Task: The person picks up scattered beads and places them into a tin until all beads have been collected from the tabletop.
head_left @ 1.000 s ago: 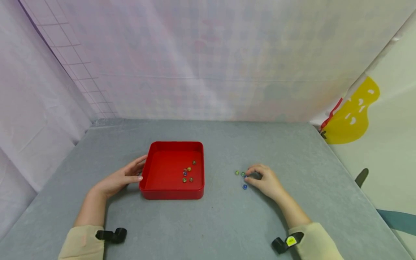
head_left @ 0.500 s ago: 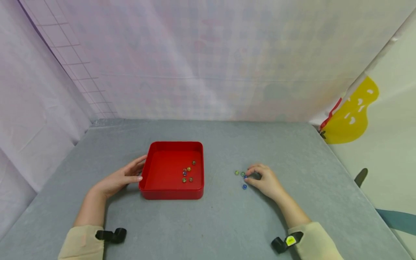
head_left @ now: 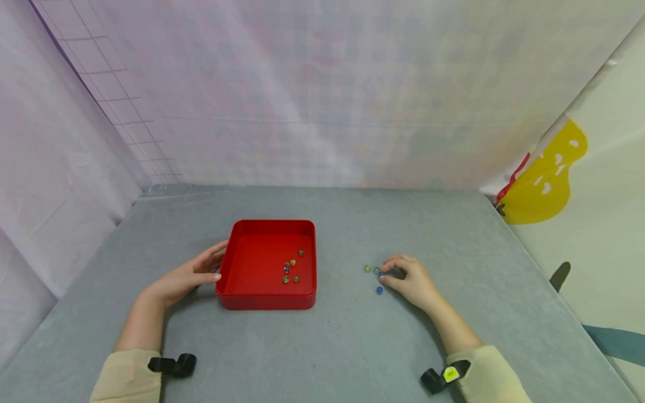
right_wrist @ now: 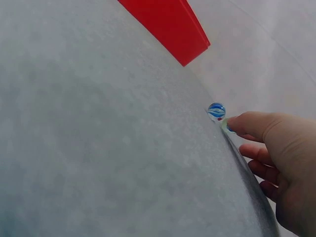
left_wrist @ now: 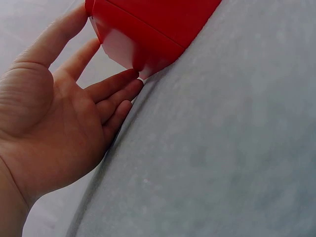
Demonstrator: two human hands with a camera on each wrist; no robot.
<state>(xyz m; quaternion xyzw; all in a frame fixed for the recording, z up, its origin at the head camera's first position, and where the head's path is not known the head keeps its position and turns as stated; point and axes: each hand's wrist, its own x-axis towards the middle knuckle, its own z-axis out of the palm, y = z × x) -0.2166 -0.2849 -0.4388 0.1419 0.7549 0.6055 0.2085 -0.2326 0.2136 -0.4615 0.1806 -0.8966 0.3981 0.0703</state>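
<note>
On the left I have the left hand (head_left: 173,282) resting against the left wall of the red tray (head_left: 252,257), thumb up at the rim, spread wide, its fingers touching rather than wrapped round. The tray lies flat on the grey table (head_left: 322,358); I judge it light, stiff and smooth, likely to slide if pushed, so I'd take it by a side wall. Inside, toward its right side, a few marbles (head_left: 285,279) lie loose. Right of the tray, well apart from it, I see a yellow-green marble (head_left: 367,268) with a green marble (head_left: 376,270) just beside it. A blue marble (head_left: 381,275) sits between thumb and forefinger of the right hand (head_left: 410,282), a narrow pinch at table level, and the near blue marble (right_wrist: 216,110) lies close by, nearer me. The held one should be small, hard and slick, fairly light and quick to roll; I'd want both fingertips squarely across its middle, since an off-centre squeeze could shoot it out. From the right wrist view, the thumb hides much of it, so I can't tell how firm the hold is.
</note>
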